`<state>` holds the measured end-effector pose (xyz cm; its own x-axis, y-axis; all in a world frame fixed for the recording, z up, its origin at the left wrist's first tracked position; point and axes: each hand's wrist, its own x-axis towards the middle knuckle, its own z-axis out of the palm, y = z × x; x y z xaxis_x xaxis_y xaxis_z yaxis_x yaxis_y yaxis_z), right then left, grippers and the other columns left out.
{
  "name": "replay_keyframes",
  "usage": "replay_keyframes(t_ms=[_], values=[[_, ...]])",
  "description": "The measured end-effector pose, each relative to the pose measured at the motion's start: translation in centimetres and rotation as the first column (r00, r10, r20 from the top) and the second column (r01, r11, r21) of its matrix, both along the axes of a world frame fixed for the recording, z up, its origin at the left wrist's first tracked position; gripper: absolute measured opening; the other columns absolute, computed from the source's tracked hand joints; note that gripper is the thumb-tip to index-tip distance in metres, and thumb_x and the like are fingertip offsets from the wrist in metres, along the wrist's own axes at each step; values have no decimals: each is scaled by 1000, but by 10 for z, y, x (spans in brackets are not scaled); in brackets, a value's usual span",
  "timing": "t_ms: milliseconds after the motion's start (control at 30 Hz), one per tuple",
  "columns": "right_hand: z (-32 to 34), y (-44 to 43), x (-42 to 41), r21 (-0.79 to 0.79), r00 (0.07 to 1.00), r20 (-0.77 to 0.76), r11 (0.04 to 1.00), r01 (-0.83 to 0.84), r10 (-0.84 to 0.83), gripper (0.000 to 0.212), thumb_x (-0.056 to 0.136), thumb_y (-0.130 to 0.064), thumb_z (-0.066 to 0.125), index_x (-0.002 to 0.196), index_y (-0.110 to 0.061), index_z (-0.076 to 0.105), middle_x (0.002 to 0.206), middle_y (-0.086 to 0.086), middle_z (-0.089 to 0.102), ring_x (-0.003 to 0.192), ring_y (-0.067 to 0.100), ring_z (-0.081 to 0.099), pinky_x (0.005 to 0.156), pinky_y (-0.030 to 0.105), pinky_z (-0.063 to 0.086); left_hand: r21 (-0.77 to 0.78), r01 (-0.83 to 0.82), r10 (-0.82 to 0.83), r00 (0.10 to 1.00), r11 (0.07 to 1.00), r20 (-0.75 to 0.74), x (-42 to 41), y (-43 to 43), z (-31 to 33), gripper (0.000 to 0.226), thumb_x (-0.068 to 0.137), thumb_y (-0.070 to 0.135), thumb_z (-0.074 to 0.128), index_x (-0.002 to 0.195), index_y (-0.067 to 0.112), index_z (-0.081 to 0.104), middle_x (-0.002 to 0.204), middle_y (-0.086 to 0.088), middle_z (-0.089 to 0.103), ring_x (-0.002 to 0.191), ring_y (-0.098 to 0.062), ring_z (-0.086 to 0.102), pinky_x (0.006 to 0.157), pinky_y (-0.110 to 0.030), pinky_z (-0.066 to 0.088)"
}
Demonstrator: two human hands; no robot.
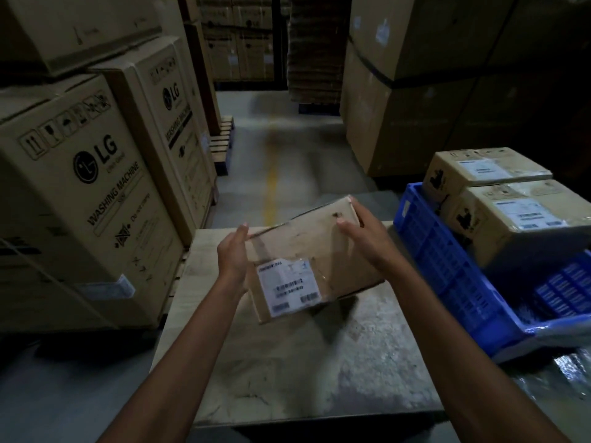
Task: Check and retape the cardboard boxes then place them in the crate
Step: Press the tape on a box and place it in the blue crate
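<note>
A small brown cardboard box (307, 251) with a white barcode label and clear tape on top is held tilted above the worn worktable (319, 372). My left hand (232, 254) grips its left edge. My right hand (361, 235) holds its far right corner, fingers over the top. A blue plastic crate (447, 263) stands to the right of the table. Two similar labelled boxes sit in it, one at the back (479, 171) and one nearer (518, 219).
Large washing-machine cartons (86, 199) are stacked on the left, close to the table. Tall brown cartons (415, 91) rise at the right rear. A concrete aisle with a yellow line (271, 187) runs ahead. Clear plastic wrap (569, 362) lies at the lower right.
</note>
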<state>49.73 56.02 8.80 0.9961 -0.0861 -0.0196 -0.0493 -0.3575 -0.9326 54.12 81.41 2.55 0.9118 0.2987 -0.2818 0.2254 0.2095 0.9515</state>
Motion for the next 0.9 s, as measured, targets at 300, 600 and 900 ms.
replay_keyframes(t_ms=[300,600,900], values=[[16,33,-9,-657,972,40,739,-150,232,60,94,-63,53,146,-36,48,146,1,55,126,25,54,93,35,42,460,254,-220,967,851,-126,-28,9,-26,33,95,29,62,73,6,60,74,-8,59,76,-23,56,68,-35,40],[-37,50,-30,-536,933,-295,844,15,-204,75,90,-76,24,136,-24,51,151,19,38,131,44,42,107,61,37,-172,570,-589,803,803,-91,-56,-30,25,57,103,54,37,122,11,68,110,-15,74,96,-27,72,86,-38,56],[-87,60,-58,-443,983,-155,896,16,-95,38,102,-28,53,140,-23,57,165,1,24,138,28,45,109,44,45,-88,407,-415,902,909,-120,-91,-28,-34,18,104,24,50,115,17,62,84,-1,77,71,-14,73,57,-27,56]])
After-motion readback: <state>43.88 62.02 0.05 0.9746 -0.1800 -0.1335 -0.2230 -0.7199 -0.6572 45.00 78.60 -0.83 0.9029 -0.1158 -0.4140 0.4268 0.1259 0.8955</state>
